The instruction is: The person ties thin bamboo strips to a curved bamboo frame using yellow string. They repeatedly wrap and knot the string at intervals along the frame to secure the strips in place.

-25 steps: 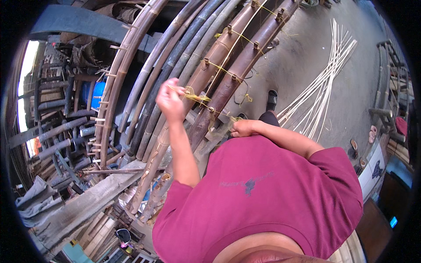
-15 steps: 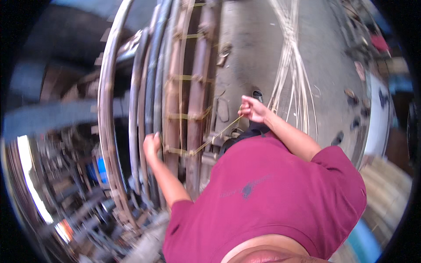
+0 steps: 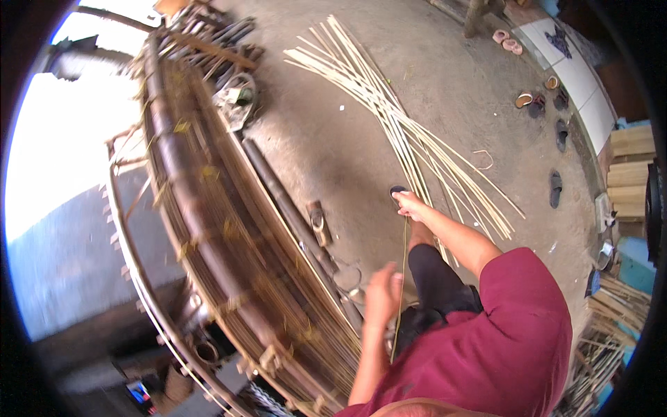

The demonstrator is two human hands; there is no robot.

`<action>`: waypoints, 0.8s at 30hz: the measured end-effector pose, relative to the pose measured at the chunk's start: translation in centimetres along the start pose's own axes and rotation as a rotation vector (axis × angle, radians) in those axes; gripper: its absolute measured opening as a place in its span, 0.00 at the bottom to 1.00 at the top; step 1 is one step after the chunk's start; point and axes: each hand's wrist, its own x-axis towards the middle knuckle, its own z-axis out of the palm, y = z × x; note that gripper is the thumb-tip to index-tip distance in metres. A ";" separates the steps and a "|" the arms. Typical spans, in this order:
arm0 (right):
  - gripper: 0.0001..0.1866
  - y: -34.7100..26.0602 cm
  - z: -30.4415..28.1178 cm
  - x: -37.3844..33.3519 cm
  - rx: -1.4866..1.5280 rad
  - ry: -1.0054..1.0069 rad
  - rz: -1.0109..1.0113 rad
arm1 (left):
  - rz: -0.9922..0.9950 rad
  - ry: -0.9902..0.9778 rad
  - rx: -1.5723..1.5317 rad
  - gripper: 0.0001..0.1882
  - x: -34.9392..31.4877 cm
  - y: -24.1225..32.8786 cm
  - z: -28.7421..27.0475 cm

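Note:
My right hand (image 3: 410, 205) is pinched on a thin yellow-green cord (image 3: 404, 260), above my dark-clad knee and the grey floor. From there the cord runs down past my left hand (image 3: 384, 293) toward my lap. The left hand is raised beside the cord and smeared by motion; whether it grips anything is not visible. To its left lies a long structure of dark brown bamboo poles (image 3: 182, 184) and thin slats (image 3: 243, 215), bound at intervals with yellow ties (image 3: 210, 171). Neither hand touches the structure.
Pale split strips (image 3: 389, 104) lie crossed on the floor ahead. A loose dark pole (image 3: 274, 187) and a sandal (image 3: 317, 221) lie beside the bamboo structure. More sandals (image 3: 555, 189) are at the right, near stacked wood (image 3: 627, 174). A pile of wood pieces (image 3: 208, 38) lies at the far left.
The view has turned, bringing more of the bamboo structure into sight. My left hand has come away from the poles toward my lap. The cord in my right hand now hangs downward.

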 end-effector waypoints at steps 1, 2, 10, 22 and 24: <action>0.15 -0.6 -0.3 4.5 -0.061 0.097 -0.038 | 0.030 -0.097 -0.082 0.20 4.1 -0.5 3.3; 0.18 -0.5 -0.7 9.5 -0.125 0.193 -0.070 | 0.054 -0.195 -0.167 0.22 7.7 -1.1 6.3; 0.13 -6.3 -14.4 40.3 -0.921 0.683 -0.151 | -0.364 -0.636 0.091 0.31 24.1 -2.9 17.2; 0.12 -6.1 -23.6 53.9 -1.235 0.804 -0.335 | -0.230 -0.501 0.127 0.21 29.4 -6.0 19.0; 0.12 -7.7 -22.2 51.4 -1.173 0.809 -0.404 | -0.210 -0.467 0.157 0.21 29.3 -6.1 18.4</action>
